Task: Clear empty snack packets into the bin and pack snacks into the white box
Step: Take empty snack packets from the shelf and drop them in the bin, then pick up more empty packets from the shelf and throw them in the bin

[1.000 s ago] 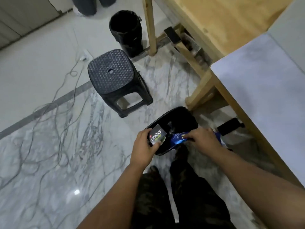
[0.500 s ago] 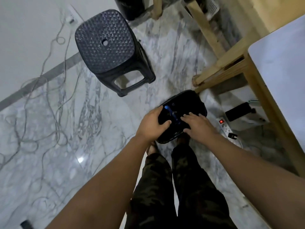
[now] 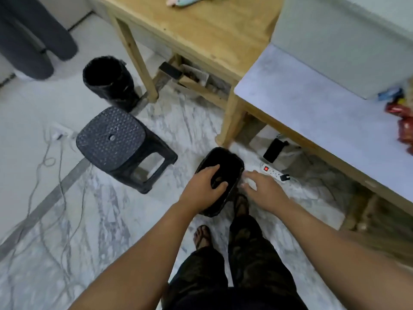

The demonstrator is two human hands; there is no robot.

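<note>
The bin (image 3: 220, 175) sits on the marble floor (image 3: 89, 220) at centre frame, just below the table (image 3: 312, 113) leg. It is small, black and lined with a dark bag, and its mouth shows only shadow; no packet can be made out inside. A second ago the left hand (image 3: 204, 190) held a dark green packet and the right hand (image 3: 262, 190) a blue one over that mouth. Half a second ago both hands were pushed down into it. Now both are empty: the left rests on the near rim with its thumb hooked inside and fingers loosely curled, and the right is open, fingers spread, already clear of the bin to its right. So those two empties look binned.

What remains is likely the packing. Red and blue snacks (image 3: 404, 121) lie blurred on the table at the right edge of frame, well apart from the bin. No white box can be picked out with certainty.
</note>
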